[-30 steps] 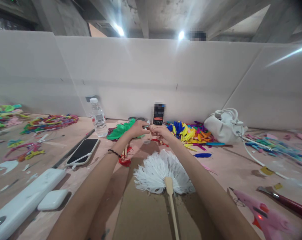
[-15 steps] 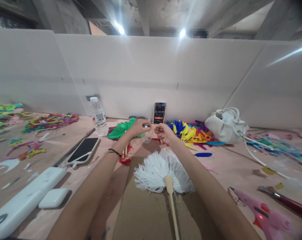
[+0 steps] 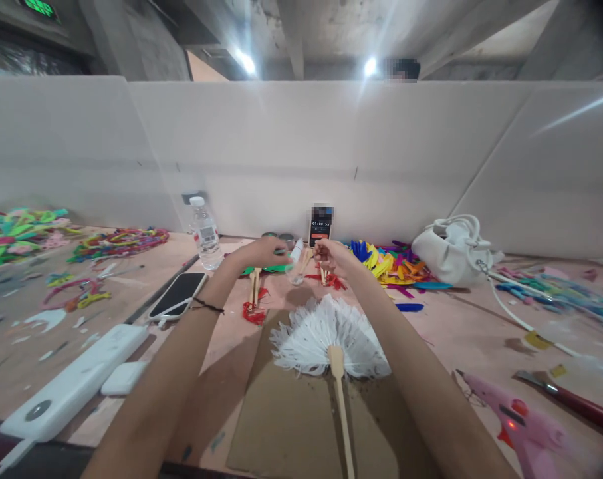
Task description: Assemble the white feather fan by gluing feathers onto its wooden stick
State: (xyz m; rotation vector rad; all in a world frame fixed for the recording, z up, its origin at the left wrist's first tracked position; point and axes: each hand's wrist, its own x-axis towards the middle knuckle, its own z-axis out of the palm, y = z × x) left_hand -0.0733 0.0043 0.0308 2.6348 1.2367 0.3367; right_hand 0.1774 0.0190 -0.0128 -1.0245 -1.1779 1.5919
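At centre frame, my left hand (image 3: 261,253) is gripping a small white glue bottle (image 3: 296,250) while my right hand (image 3: 331,256) is pinching a thin wooden stick (image 3: 305,259), best kept steady above the white feather fan (image 3: 330,329).

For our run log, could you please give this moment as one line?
left hand: on green feathers | right hand: pinching stick | white fan: on cardboard

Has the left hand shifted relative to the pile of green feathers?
Yes. The left hand has moved left, away from the right hand, and now covers the pile of green feathers.
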